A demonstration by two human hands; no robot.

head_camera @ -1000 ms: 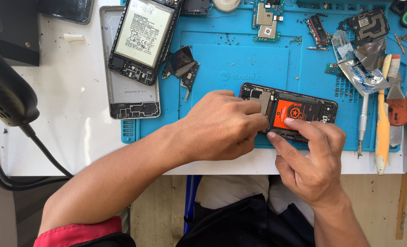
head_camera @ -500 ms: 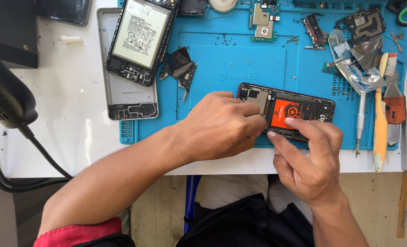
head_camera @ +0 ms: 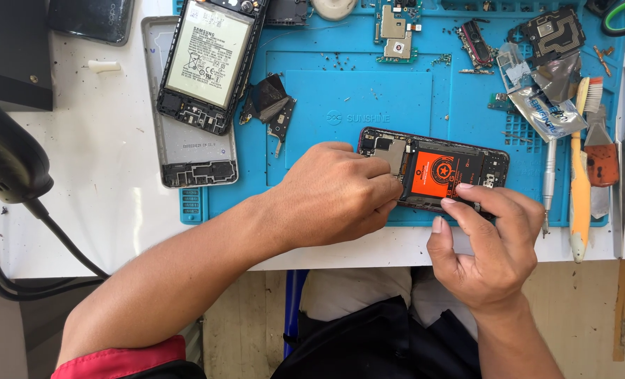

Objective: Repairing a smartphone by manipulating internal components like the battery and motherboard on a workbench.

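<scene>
Pinching at left end of opened black phone with orange battery (head_camera: 435, 172), left hand (head_camera: 337, 196) kept fingers curled tight; whether small tool sat between fingertips could not be told. Right hand (head_camera: 491, 238) steadied phone's near edge, fingertips pressing frame. Phone lay on blue silicone repair mat (head_camera: 347, 98) under both hands. Back cover already off, battery not yet removed; judged mid-disassembly. Second opened phone with pale battery (head_camera: 211, 60) lay well beyond left knuckles.

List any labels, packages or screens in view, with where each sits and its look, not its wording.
Orange battery label: rectangle with a black round emblem, inside the opened phone under the left hand and right hand.
Pale battery label: whitish rectangle with dark print, in the second opened phone, top left.
Foil packet: crumpled, silvery, on the blue mat's right side.
</scene>
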